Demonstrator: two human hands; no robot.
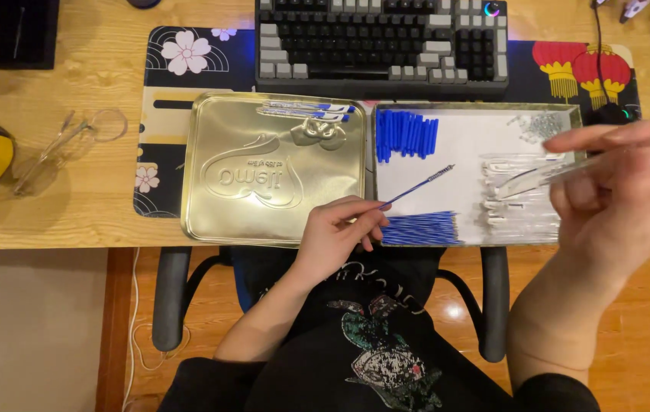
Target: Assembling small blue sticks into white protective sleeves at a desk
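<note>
Head view: nearest the camera, at 3 o'clock, the right hand (pixel 615 191) is raised and blurred, its fingers pinched shut on a clear pen barrel (pixel 538 177) that points toward 9 o'clock; a thin blue piece shows past the hand at the right edge, too blurred to identify. At 6 o'clock of the trays, the left hand (pixel 340 236) rests at the desk edge with thumb and fingers closed on a blue refill (pixel 416 187), whose spring-wrapped tip angles up toward 1 o'clock over the white-lined tray (pixel 462 137).

That tray holds the parts in groups: blue caps (pixel 406 135) at its 10 o'clock corner, loose springs (pixel 542 126) at 1 o'clock, a row of blue refills (pixel 420 229) along 6 o'clock, and clear barrels (pixel 519 206) at 4 o'clock. Just beside it, at 9 o'clock, lies the gold tin lid (pixel 271 172), and along its 12 o'clock edge rest about 3 finished pens (pixel 306 111).

Judging by this, the assembly looks early: only those few pens are done, while many refills, caps, springs and barrels remain unused. The piece in hand looks part-way, spring on refill, barrel not yet joined.

Beyond, at 12 o'clock, a keyboard (pixel 382 38) sits on a patterned desk mat (pixel 187 61); clear glasses (pixel 65 145) lie at 9 o'clock.
</note>
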